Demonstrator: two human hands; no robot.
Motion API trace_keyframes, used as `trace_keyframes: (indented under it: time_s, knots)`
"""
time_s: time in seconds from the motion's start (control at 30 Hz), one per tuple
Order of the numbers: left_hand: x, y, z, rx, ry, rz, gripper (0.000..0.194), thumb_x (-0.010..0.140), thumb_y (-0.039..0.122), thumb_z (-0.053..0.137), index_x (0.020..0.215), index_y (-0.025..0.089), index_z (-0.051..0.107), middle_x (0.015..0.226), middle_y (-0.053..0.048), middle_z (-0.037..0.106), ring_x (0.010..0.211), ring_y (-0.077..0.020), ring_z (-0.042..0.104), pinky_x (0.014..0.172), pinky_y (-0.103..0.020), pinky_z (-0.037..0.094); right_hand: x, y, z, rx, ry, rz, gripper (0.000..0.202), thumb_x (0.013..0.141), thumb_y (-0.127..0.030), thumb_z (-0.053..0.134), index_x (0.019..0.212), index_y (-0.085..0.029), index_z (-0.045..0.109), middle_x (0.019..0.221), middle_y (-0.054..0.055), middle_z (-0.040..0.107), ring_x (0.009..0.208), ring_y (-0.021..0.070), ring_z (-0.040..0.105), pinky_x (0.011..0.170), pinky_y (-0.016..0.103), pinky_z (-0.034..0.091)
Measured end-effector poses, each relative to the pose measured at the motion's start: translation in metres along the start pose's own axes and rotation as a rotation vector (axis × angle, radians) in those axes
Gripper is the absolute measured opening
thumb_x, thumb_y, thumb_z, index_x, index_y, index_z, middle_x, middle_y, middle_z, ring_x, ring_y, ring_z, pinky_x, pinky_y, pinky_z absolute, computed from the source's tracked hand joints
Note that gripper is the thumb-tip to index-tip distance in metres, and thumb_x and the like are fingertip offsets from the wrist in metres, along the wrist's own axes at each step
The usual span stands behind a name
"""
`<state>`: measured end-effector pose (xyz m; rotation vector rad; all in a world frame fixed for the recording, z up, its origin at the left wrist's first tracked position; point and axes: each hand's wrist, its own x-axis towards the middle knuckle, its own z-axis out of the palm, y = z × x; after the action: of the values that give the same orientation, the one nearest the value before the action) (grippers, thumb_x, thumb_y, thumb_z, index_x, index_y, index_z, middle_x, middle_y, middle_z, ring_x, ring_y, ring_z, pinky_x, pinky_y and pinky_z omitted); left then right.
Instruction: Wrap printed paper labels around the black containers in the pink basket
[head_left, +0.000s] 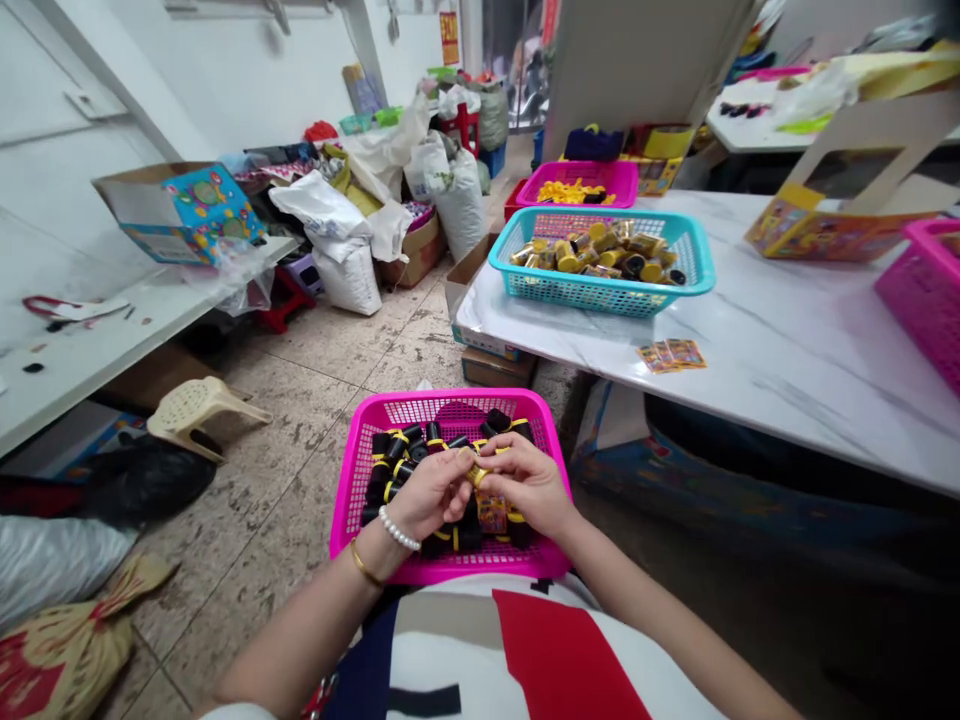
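My left hand (435, 490) and my right hand (531, 485) meet above a pink plastic basket (339, 500). Between their fingertips is a small yellow-and-gold cylinder (476, 474), gripped from both sides and partly hidden by the fingers. Several black cylinders with yellow rims (399, 468) lie jumbled in the basket beneath. A colorful printed label sheet (493, 512) shows just below my right hand, inside the basket. A pearl bracelet and a gold bangle circle my left wrist.
On the marble-patterned table (780, 300) stands a turquoise basket (600, 300) of gold-wrapped cylinders. Printed labels (672, 355) lie near its edge. Behind is another pink basket (525, 190) with yellow parts. A plastic stool (196, 410) and white sacks (341, 265) stand on the left.
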<state>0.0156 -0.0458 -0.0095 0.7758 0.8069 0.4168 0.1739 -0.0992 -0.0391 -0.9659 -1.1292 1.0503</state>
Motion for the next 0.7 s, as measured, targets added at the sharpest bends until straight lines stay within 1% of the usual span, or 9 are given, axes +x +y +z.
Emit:
trace_keyframes:
  time_s: [0.13,0.23,0.37,0.43,0.5,0.57,0.63,0.67,0.7]
  knots:
    - [0.002,-0.016,-0.003,-0.186,0.000,-0.052,0.038,0.073,0.048,0.072,0.074,0.015,0.053,0.042,0.008,0.047,0.029,-0.0015,0.031,0.031,-0.012,0.024,-0.009,0.010,0.004,0.142,0.069,0.143,0.016,0.069,-0.033,0.079,0.078,-0.023,0.071,0.095,0.002,0.056,0.080,0.0160,0.062,0.063,0.031,0.060]
    - [0.005,-0.022,-0.004,-0.243,0.012,-0.034,0.036,0.072,0.045,0.074,0.071,0.015,0.052,0.041,0.009,0.046,0.028,-0.0013,0.029,0.029,-0.012,0.021,-0.010,0.013,0.007,0.145,0.093,0.194,0.017,0.071,-0.033,0.077,0.080,-0.022,0.068,0.099,0.003,0.057,0.083,0.0171,0.063,0.063,0.030,0.060]
    - [0.005,-0.028,-0.003,-0.214,0.072,-0.009,0.037,0.072,0.047,0.073,0.073,0.015,0.055,0.041,0.007,0.048,0.027,-0.0018,0.031,0.029,-0.013,0.021,-0.013,0.011,0.013,0.039,0.004,0.181,0.029,0.071,-0.030,0.077,0.096,-0.025,0.064,0.103,0.003,0.060,0.085,0.0174,0.063,0.068,0.029,0.058]
    - [0.003,-0.031,-0.002,-0.210,0.115,-0.004,0.039,0.070,0.049,0.074,0.076,0.015,0.056,0.043,0.006,0.050,0.029,-0.0025,0.034,0.030,-0.014,0.021,-0.009,0.008,0.010,-0.097,-0.035,0.122,0.026,0.072,-0.029,0.075,0.095,-0.023,0.065,0.100,0.004,0.062,0.086,0.0177,0.063,0.070,0.028,0.056]
    - [0.001,-0.032,-0.001,-0.210,0.134,0.001,0.041,0.071,0.052,0.072,0.083,0.015,0.059,0.048,0.005,0.054,0.031,-0.0035,0.038,0.031,-0.014,0.023,0.009,-0.003,-0.002,-0.262,-0.044,0.078,0.018,0.075,-0.030,0.072,0.091,-0.021,0.067,0.094,0.005,0.065,0.081,0.0170,0.064,0.067,0.027,0.056]
    - [-0.003,-0.031,-0.001,-0.189,0.124,0.015,0.044,0.074,0.053,0.069,0.093,0.015,0.060,0.053,0.003,0.057,0.034,-0.0043,0.041,0.033,-0.015,0.025,0.042,-0.028,-0.022,-0.389,0.032,0.037,0.019,0.077,-0.032,0.070,0.092,-0.020,0.067,0.084,0.004,0.067,0.069,0.0146,0.063,0.061,0.026,0.055]
    - [-0.008,-0.027,-0.004,-0.135,0.099,0.036,0.046,0.075,0.052,0.068,0.100,0.015,0.059,0.056,0.003,0.058,0.036,-0.0048,0.043,0.034,-0.015,0.028,0.087,-0.065,-0.050,-0.459,0.221,-0.059,0.025,0.076,-0.036,0.071,0.094,-0.019,0.066,0.077,0.001,0.066,0.062,0.0136,0.063,0.058,0.027,0.056]
    - [-0.011,-0.024,-0.006,-0.102,0.089,0.050,0.045,0.075,0.051,0.068,0.100,0.014,0.059,0.057,0.003,0.058,0.037,-0.0047,0.043,0.035,-0.015,0.028,0.111,-0.084,-0.066,-0.449,0.326,-0.137,0.029,0.076,-0.038,0.071,0.097,-0.018,0.064,0.082,0.002,0.066,0.062,0.0145,0.065,0.059,0.029,0.057]
    - [-0.014,-0.021,-0.008,-0.071,0.081,0.063,0.044,0.076,0.049,0.069,0.100,0.014,0.060,0.057,0.003,0.058,0.037,-0.0046,0.043,0.035,-0.015,0.029,0.132,-0.099,-0.082,-0.434,0.380,-0.169,0.033,0.078,-0.040,0.068,0.103,-0.019,0.061,0.091,0.002,0.066,0.064,0.0146,0.066,0.059,0.031,0.057]
